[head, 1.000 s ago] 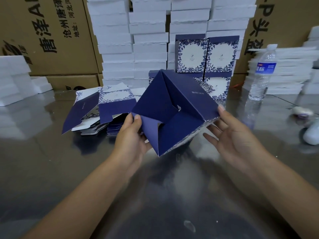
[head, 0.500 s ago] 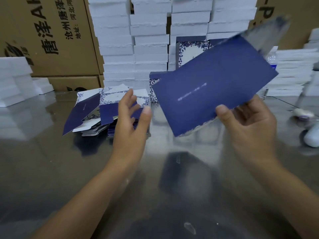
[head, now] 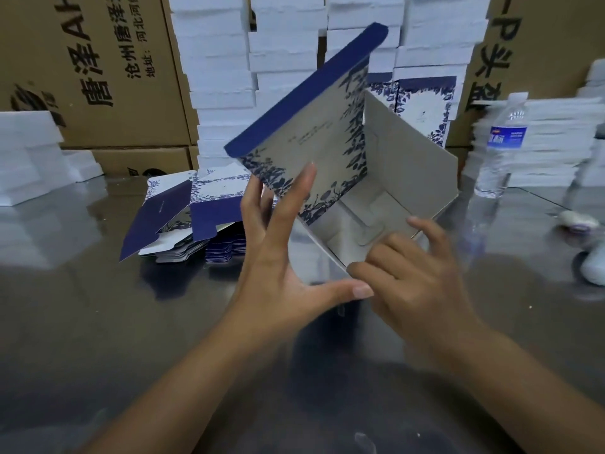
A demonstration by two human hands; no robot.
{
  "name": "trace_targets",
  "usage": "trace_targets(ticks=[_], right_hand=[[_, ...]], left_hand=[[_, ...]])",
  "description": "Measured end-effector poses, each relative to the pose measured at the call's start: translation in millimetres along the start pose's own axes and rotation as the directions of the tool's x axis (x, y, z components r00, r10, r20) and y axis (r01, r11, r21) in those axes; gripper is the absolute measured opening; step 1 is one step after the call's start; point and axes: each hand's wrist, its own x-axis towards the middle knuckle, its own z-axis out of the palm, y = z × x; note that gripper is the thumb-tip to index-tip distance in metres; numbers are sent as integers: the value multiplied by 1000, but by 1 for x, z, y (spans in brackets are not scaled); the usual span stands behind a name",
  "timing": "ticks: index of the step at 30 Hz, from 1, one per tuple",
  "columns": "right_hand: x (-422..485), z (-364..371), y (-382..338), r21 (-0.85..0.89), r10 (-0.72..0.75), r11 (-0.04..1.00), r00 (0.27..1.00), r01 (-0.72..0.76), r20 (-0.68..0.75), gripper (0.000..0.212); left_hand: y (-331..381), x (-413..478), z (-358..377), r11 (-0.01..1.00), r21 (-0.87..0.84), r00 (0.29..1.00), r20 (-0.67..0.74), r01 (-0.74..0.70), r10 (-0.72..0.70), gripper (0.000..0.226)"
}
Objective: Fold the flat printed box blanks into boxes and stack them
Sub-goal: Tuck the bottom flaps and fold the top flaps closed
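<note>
A half-formed box (head: 330, 149), navy with a white floral panel, hangs tilted above the table with its grey open inside facing me. My left hand (head: 284, 257) lies against its floral side with straight spread fingers, the thumb reaching under the lower corner. My right hand (head: 406, 276) grips the near lower edge with curled fingers. A pile of flat printed blanks (head: 196, 221) lies on the table to the left. Finished boxes (head: 422, 106) stand stacked behind the held box.
The shiny dark table (head: 131, 339) reflects everything. White foam stacks (head: 216, 77) and brown cartons (head: 91, 70) line the back. A water bottle (head: 502, 142) stands at the right, with more foam sheets (head: 543, 142) behind it and small white objects (head: 579, 221) at the far right edge.
The box was turned over from its navy underside to its open grey inside. My left hand let go, then came back against the floral side. My right hand shifted to the near edge.
</note>
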Motion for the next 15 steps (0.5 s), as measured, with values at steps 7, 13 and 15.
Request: trace_targets(ticks=[7, 13, 15], right_hand=[[9, -7, 4, 242, 10, 970, 998, -24, 57, 29], [16, -24, 13, 257, 127, 954, 985, -154, 119, 28], [23, -27, 10, 200, 167, 958, 966, -206, 196, 32]], left_hand=[[6, 2, -1, 998, 23, 996, -71, 51, -50, 92], [3, 4, -1, 1000, 19, 998, -61, -19, 20, 107], [2, 4, 3, 992, 57, 993, -33, -112, 114, 106]])
